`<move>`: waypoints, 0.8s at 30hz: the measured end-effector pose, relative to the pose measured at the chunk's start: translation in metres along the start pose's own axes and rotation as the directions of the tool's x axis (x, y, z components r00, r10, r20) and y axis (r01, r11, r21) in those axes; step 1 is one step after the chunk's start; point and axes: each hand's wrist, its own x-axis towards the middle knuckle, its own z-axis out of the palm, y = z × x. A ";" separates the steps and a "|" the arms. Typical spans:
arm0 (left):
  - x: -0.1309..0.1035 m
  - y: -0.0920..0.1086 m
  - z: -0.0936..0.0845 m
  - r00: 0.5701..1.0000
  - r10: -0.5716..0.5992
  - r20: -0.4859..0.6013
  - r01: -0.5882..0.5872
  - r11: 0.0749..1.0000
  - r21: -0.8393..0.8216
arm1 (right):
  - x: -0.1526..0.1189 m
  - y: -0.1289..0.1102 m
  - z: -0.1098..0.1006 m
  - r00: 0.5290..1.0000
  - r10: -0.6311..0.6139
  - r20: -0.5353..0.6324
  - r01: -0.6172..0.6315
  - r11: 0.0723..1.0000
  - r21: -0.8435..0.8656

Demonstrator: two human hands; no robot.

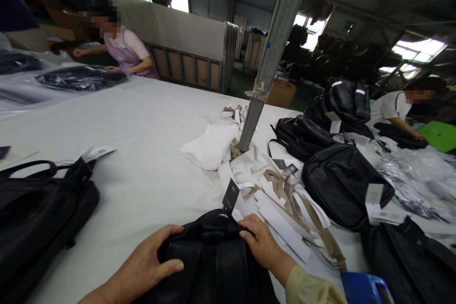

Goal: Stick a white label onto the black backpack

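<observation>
Directly in front of me a black backpack (213, 261) lies on the white-covered table, its straps facing up and its lower part cut off by the frame. My left hand (151, 263) grips its upper left edge, thumb on top and fingers over the side. At the upper right corner, my right hand (261, 242) pinches the backpack near the top handle. A dark hang tag (231, 196) stands up from the handle, close to my right fingers. Both hands are closed on the backpack's fabric.
Another black bag (42, 213) lies at the left. Paper and tan strips (285, 213) lie right of the backpack, near a slanted metal post (265, 61). More black backpacks (344, 183), plastic bags (420, 175) and a blue container (366, 289) are at right. Two people work across the table.
</observation>
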 end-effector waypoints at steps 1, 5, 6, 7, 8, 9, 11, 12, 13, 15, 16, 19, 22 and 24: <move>0.002 0.005 -0.002 0.999 -0.003 0.032 0.003 1.000 -0.008 | -0.001 -0.001 -0.002 1.000 -0.007 0.014 0.008 1.000 -0.015; 0.012 0.031 -0.014 0.977 -0.005 0.211 0.013 0.999 -0.036 | -0.001 -0.011 -0.013 0.982 -0.004 0.190 -0.002 1.000 0.031; 0.015 0.036 -0.017 0.966 -0.007 0.260 0.020 0.999 -0.047 | 0.001 -0.015 -0.016 0.972 -0.002 0.237 -0.011 0.998 0.055; 0.017 0.040 -0.020 0.953 -0.013 0.304 0.032 0.998 -0.057 | 0.004 -0.019 -0.018 0.959 0.007 0.284 -0.031 0.996 0.080; 0.020 0.041 -0.022 0.942 -0.029 0.335 0.052 0.997 -0.059 | 0.007 -0.022 -0.021 0.941 0.025 0.337 -0.061 0.993 0.096; 0.021 0.042 -0.024 0.934 -0.056 0.352 0.077 0.996 -0.045 | 0.010 -0.025 -0.023 0.916 0.048 0.399 -0.095 0.991 0.099; 0.024 0.038 -0.025 0.925 -0.130 0.356 0.130 0.991 0.025 | 0.016 -0.029 -0.026 0.845 0.104 0.525 -0.159 0.985 0.062; 0.023 0.036 -0.025 0.922 -0.159 0.354 0.146 0.987 0.064 | 0.018 -0.030 -0.027 0.807 0.137 0.575 -0.185 0.983 0.025; 0.022 0.034 -0.024 0.922 -0.170 0.349 0.146 0.985 0.093 | 0.021 -0.031 -0.028 0.779 0.171 0.603 -0.204 0.979 -0.014; 0.018 0.035 -0.020 0.937 -0.124 0.328 0.092 0.990 0.111 | 0.025 -0.031 -0.030 0.762 0.211 0.612 -0.217 0.974 -0.066; 0.015 0.037 -0.016 0.949 -0.074 0.307 0.044 0.994 0.104 | 0.026 -0.031 -0.030 0.767 0.205 0.607 -0.198 0.977 -0.080; 0.005 0.044 -0.001 0.972 0.074 0.223 -0.096 0.991 0.093 | 0.028 -0.030 -0.029 0.820 0.118 0.559 -0.069 0.992 -0.109; 0.001 0.053 0.010 0.964 0.136 0.229 -0.173 0.974 0.147 | 0.025 -0.031 -0.025 0.872 0.089 0.481 -0.058 0.995 -0.079; 0.003 0.063 0.011 0.950 0.130 0.283 -0.192 0.960 0.202 | 0.024 -0.035 -0.021 0.888 0.033 0.459 -0.059 0.997 0.042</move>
